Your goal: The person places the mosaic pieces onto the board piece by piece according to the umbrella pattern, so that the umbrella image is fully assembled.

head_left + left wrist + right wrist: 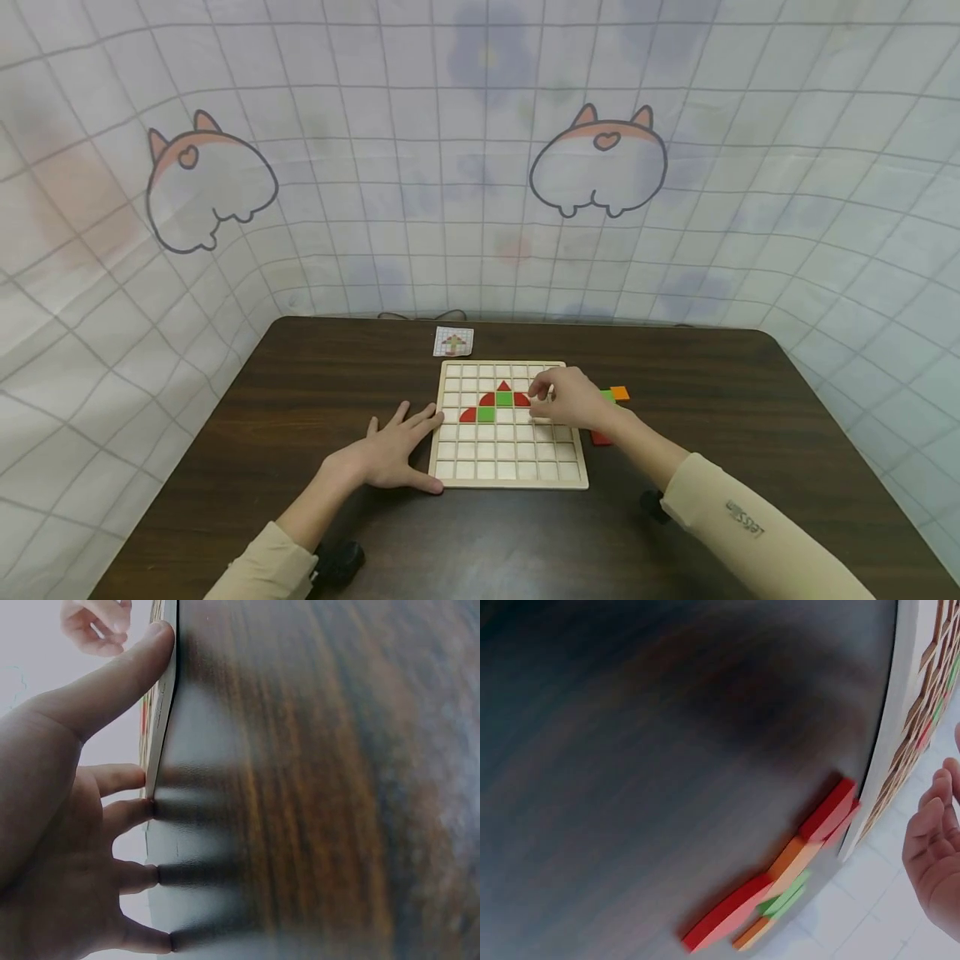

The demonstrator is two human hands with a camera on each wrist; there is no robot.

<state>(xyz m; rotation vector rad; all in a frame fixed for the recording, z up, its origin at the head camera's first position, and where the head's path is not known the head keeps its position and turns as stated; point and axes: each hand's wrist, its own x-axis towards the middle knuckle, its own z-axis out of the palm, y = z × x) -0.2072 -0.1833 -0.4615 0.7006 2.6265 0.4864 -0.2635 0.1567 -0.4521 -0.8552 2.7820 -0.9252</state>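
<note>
A square wooden grid board (pixel 507 482) lies on the table with red and green pieces set in its cells. A red triangle (pixel 504 386) tops the pattern, with a green square (pixel 504 399) below it. My left hand (pixel 393 450) is spread flat at the board's left edge, its thumb and fingertips touching the rim. Over the board's right half hovers my right hand (pixel 572 398), fingers loosely bent beside a red rounded piece (pixel 521 400). No piece shows between its fingers. In the left wrist view the right hand (pixel 97 626) appears above the board.
Loose pieces lie just right of the board, partly under my right forearm: an orange piece (pixel 619 393), a red block (pixel 727 915) and several others. Behind the board lies a small pattern card (pixel 453 342). A patterned cloth (pixel 480 250) hangs beyond the table's far edge.
</note>
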